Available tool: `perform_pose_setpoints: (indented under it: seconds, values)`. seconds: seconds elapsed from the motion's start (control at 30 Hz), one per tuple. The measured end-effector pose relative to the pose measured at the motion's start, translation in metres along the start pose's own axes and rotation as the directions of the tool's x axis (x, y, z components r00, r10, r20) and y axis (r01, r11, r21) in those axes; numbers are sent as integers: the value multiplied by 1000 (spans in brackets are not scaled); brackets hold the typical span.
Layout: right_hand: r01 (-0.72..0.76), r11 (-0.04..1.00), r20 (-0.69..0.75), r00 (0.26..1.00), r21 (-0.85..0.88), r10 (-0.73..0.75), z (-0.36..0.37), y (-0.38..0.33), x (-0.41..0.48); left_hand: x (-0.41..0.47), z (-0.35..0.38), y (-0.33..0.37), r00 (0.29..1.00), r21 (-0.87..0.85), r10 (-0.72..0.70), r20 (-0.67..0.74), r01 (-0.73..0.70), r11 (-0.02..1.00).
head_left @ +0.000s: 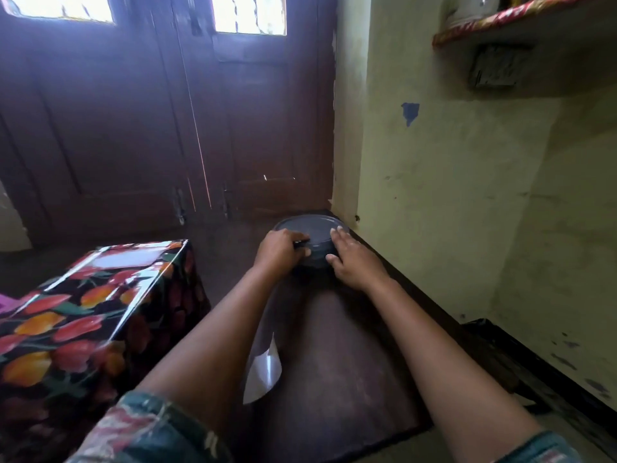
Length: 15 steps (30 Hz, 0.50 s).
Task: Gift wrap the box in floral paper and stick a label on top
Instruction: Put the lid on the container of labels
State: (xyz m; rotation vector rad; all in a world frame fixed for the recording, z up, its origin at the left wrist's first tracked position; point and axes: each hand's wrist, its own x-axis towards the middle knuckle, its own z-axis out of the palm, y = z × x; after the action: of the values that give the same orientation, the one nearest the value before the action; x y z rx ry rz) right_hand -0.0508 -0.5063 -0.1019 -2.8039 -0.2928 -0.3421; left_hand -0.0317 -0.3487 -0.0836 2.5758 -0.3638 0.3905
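At the far left stands the box [83, 315], fully covered in floral paper [43, 332] with red and orange flowers on black. It rests on the floor [334, 362], well apart from both hands. A white label [127, 259] lies flat on the far end of its top face. Behind it is a dark wooden door [133, 111] with 2 bright panes at the top.

Right of the box, just beside the left forearm, a scrap of white paper [263, 372] stands curled on the floor.

Further on, the left hand [278, 252] is at the near left edge of a round container [312, 235]. Its grip is narrow, the fingers curled in over the rim; I cannot tell whether they also pinch a small dark tab there. The container is dark with a clear lid and sits on the floor in the corner by the door.

The right hand [355, 262] clasps the container's right side, fingers on the lid and thumb against the wall of it, so this grip holds the container too.

At the right is a pale yellow wall [450, 178], and high on it a shelf [534, 45] edged with red patterned cloth.
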Motion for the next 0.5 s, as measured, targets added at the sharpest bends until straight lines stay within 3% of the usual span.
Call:
perform_pose_setpoints:
  seconds: [0.17,0.5]
  values:
    - [-10,998,120,993,-60,17,1,17,50,55,14,-18,1000,-1,7,23,-7,1000]
    - [-31,999,169,985,-40,37,22,40,117,119,36,-41,1000,-5,-2,23,2,1000]
